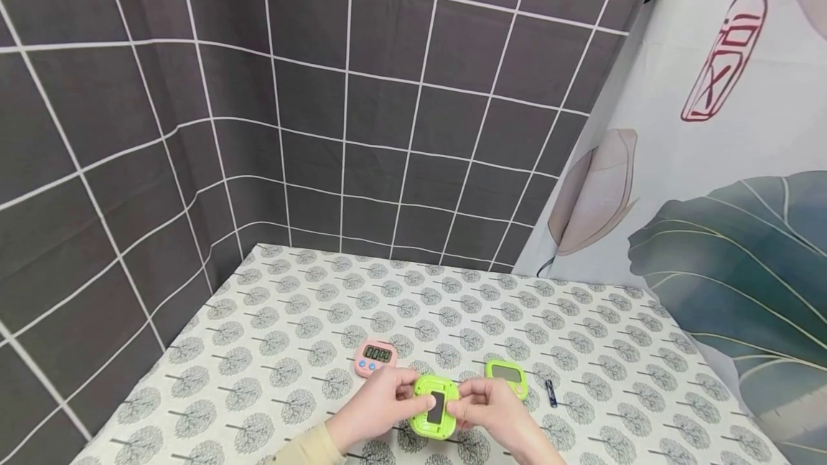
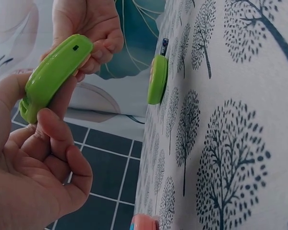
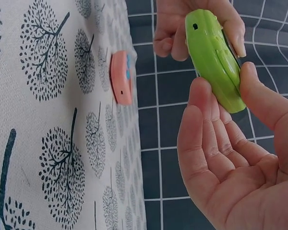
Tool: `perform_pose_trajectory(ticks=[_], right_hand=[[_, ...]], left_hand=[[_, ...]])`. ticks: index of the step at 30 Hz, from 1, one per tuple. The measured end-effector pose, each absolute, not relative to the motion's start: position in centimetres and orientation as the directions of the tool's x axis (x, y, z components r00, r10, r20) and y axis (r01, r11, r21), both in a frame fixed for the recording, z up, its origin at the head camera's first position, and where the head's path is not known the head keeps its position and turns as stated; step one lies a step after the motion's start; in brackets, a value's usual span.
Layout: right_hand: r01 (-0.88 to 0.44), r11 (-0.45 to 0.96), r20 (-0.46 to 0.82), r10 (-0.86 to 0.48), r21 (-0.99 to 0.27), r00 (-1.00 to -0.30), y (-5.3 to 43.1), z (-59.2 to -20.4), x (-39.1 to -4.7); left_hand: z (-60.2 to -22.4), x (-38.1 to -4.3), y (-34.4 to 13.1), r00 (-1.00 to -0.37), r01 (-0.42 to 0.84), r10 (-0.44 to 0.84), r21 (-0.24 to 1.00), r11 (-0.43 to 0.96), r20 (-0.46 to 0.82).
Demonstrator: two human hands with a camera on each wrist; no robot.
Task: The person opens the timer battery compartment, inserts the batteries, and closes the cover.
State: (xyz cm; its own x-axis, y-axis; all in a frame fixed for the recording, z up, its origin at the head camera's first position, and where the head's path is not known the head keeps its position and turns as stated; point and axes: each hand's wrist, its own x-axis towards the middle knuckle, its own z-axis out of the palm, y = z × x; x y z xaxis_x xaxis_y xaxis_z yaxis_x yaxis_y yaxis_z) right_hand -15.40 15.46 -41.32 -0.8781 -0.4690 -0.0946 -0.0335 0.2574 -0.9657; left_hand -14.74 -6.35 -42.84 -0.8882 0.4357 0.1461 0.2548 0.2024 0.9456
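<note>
Above the table, both hands hold a lime-green digital timer [image 1: 423, 425], its back towards the head camera. A black rectangle [image 1: 437, 410] shows on that back. My left hand [image 1: 377, 406] grips the left side, its thumb tip resting on the black rectangle. From the other side, my right hand [image 1: 496, 411] pinches the edge between thumb and fingers. In the right wrist view, the green casing [image 3: 213, 62] is seen edge-on and tilted, with fingers beneath it. The timer's front is hidden.
Behind the left hand lies a pink timer [image 1: 377, 355] with blue buttons, reading 00:00. A second green timer [image 1: 507, 376], its screen blank, lies behind the right hand. To its right is a dark battery [image 1: 550, 393]. The tree-patterned tablecloth [image 1: 310, 350] meets dark grid curtains [image 1: 381, 106].
</note>
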Motion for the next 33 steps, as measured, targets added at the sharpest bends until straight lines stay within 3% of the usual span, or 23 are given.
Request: perform_pose_trajectory(ticks=[16, 33], right_hand=[[-0.025, 0.258, -0.085, -0.405, -0.966, -0.910, 15.14, -41.19, -15.30], [-0.110, 0.311, -0.005, -0.347, -0.944, -0.938, 14.70, -40.99, -15.13]], left_hand=[[-42.43, -14.93, -6.03, -0.887, 0.239, 0.439, 0.957, 0.165, 0.146], [-42.52, -15.13, -5.93, -0.914, 0.270, 0.372, 0.928, 0.255, 0.164]])
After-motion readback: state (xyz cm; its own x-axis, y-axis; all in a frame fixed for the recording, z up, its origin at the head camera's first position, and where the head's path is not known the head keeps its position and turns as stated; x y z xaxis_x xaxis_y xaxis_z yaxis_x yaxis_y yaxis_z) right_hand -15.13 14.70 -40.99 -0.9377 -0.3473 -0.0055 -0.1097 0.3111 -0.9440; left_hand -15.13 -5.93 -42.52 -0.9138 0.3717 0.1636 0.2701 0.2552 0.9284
